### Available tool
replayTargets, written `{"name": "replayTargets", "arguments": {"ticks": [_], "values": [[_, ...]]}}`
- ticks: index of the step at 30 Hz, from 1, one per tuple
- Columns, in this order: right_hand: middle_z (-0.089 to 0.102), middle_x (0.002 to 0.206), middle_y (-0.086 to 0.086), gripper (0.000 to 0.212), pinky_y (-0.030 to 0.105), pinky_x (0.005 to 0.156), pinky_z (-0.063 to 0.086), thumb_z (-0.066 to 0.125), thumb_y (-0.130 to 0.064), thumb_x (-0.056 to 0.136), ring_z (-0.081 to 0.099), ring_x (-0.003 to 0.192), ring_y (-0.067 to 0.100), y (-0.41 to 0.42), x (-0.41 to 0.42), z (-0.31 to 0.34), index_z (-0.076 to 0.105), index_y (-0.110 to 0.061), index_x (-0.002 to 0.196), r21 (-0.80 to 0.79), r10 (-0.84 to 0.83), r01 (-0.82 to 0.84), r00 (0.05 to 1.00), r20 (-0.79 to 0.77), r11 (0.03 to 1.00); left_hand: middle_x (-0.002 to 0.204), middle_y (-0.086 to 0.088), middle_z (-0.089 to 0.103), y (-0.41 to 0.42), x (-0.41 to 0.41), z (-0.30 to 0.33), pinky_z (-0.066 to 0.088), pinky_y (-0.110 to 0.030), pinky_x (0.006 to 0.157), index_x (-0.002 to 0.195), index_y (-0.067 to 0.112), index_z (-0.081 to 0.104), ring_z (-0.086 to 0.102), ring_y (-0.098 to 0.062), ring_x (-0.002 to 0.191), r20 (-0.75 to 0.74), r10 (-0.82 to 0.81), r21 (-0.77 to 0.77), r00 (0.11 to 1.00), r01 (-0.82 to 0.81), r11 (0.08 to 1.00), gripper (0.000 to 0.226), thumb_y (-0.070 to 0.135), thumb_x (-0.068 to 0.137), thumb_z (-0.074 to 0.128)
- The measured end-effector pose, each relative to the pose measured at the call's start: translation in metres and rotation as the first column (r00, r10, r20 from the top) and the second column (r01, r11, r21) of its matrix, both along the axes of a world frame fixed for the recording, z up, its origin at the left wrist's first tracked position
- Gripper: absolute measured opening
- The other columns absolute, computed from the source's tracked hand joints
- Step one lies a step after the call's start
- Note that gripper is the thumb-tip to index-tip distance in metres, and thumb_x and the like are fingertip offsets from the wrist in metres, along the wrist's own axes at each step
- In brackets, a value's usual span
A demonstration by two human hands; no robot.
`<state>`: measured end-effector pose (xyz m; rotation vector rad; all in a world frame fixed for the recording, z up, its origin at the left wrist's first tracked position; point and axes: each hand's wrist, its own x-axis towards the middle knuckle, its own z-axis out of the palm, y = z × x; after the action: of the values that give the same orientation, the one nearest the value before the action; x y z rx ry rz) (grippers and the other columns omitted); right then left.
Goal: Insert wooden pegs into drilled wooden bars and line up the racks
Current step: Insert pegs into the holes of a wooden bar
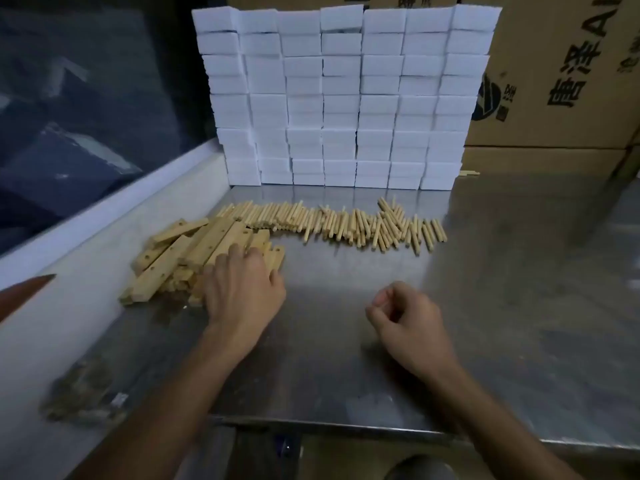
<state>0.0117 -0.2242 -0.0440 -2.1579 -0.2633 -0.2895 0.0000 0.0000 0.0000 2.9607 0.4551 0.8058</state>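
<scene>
My left hand (pixel 244 292) rests spread on the heap of pale drilled wooden bars (pixel 194 252); my right hand (pixel 408 320), loosely curled and holding nothing, sits near the uncountable row of thin wooden pegs (pixel 332 221).

Left fingertips (pixel 242 252) perhaps among bars (pixel 194 251)

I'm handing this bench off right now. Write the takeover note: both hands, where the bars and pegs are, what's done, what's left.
Left hand: fingers spread on top of the pile of drilled bars at the left of the metal table; not clearly gripping one.
Right hand: loosely curled above the table, holding nothing.
Pegs: a loose row across the table, behind the hands and in front of the wall of white blocks.
Done: no bar in view has a peg in it, and no rack stands finished.
Left: pick a bar, push pegs into its holes, repeat, then line up the racks.
</scene>
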Motion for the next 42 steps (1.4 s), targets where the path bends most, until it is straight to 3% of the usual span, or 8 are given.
{"name": "replayTargets", "arguments": {"ticks": [7, 12, 21, 23, 26, 34, 37, 42], "values": [[0.060, 0.063, -0.005, 0.012, 0.019, 0.054, 0.041, 0.069, -0.022, 0.089, 0.054, 0.054, 0.001, 0.019, 0.061, 0.003, 0.061, -0.024, 0.080, 0.034, 0.068, -0.066, 0.995, -0.075, 0.997, 0.090, -0.002, 0.055, 0.004, 0.023, -0.009, 0.036, -0.032, 0.057, 0.089, 0.017, 0.058, 0.048, -0.019, 0.074, -0.143, 0.091, 0.088, 0.986, -0.079, 0.993, 0.011, 0.026, 0.092, 0.063], [0.060, 0.065, 0.001, 0.009, 0.027, 0.058, 0.046, 0.068, -0.019, 0.090, 0.053, 0.057, 0.011, 0.008, 0.098, 0.005, 0.062, -0.020, 0.083, 0.116, 0.038, -0.031, 0.998, -0.055, 0.993, 0.093, -0.002, 0.040, 0.001, 0.037, -0.019, 0.040, -0.030, 0.057, 0.078, 0.018, 0.047, 0.045, -0.016, 0.069, -0.163, 0.079, 0.073, 0.983, -0.068, 0.995, 0.024, 0.023, 0.091, 0.067], [0.062, 0.064, 0.001, 0.009, 0.018, 0.051, 0.044, 0.069, -0.019, 0.089, 0.054, 0.051, 0.001, 0.007, 0.115, -0.005, 0.062, -0.020, 0.085, 0.149, 0.006, -0.004, 1.000, -0.018, 0.989, 0.070, 0.007, 0.043, -0.013, 0.065, -0.025, 0.020, -0.019, 0.048, 0.078, 0.019, 0.057, 0.036, -0.004, 0.058, 0.104, -0.183, -0.175, 0.978, 0.199, 0.964, 0.014, 0.019, 0.092, 0.059], [0.065, 0.067, 0.005, 0.008, 0.027, 0.056, 0.051, 0.069, -0.019, 0.090, 0.058, 0.056, 0.009, 0.006, 0.114, -0.004, 0.062, -0.019, 0.086, 0.166, 0.021, -0.018, 1.000, -0.020, 0.986, 0.076, 0.008, 0.060, -0.016, 0.079, -0.024, 0.031, -0.015, 0.050, 0.084, 0.017, 0.066, 0.052, -0.005, 0.064, 0.170, -0.279, -0.405, 0.945, 0.326, 0.854, 0.011, 0.022, 0.092, 0.061], [0.067, 0.072, 0.010, 0.007, 0.036, 0.063, 0.055, 0.069, -0.019, 0.091, 0.064, 0.066, 0.025, 0.002, 0.112, -0.004, 0.062, -0.018, 0.088, 0.209, 0.021, -0.015, 1.000, -0.023, 0.978, 0.076, 0.006, 0.072, -0.022, 0.093, -0.023, 0.046, -0.017, 0.050, 0.101, 0.018, 0.065, 0.063, -0.007, 0.059, 0.267, -0.274, -0.846, 0.924, 0.361, 0.393, 0.015, 0.028, 0.099, 0.055], [0.067, 0.073, 0.015, 0.009, 0.036, 0.060, 0.054, 0.070, -0.020, 0.090, 0.065, 0.069, 0.031, -0.005, 0.114, -0.009, 0.063, -0.016, 0.086, 0.276, 0.008, 0.001, 0.999, -0.031, 0.961, 0.076, -0.010, 0.070, -0.040, 0.114, -0.037, 0.048, -0.029, 0.048, 0.118, 0.002, 0.057, 0.058, -0.019, 0.051, 0.371, -0.194, -0.905, 0.908, 0.308, -0.293, 0.023, 0.013, 0.105, 0.042], [0.067, 0.071, 0.010, 0.009, 0.026, 0.053, 0.051, 0.070, -0.020, 0.089, 0.064, 0.063, 0.020, -0.002, 0.117, -0.012, 0.062, -0.019, 0.085, 0.263, 0.006, 0.004, 0.999, -0.036, 0.965, 0.078, -0.009, 0.071, -0.031, 0.114, -0.041, 0.050, -0.028, 0.054, 0.122, 0.004, 0.057, 0.060, -0.016, 0.059, 0.423, -0.256, -0.845, 0.869, 0.276, -0.458, 0.027, 0.002, 0.101, 0.040], [0.061, 0.064, -0.002, 0.011, 0.012, 0.045, 0.039, 0.070, -0.022, 0.089, 0.053, 0.050, -0.001, 0.003, 0.117, -0.016, 0.061, -0.023, 0.083, 0.183, 0.017, -0.011, 0.999, -0.030, 0.983, 0.083, -0.011, 0.070, -0.026, 0.112, -0.043, 0.048, -0.029, 0.060, 0.126, 0.003, 0.056, 0.059, -0.017, 0.066, 0.442, -0.251, -0.827, 0.861, 0.282, -0.487, 0.039, -0.009, 0.092, 0.041]]}}
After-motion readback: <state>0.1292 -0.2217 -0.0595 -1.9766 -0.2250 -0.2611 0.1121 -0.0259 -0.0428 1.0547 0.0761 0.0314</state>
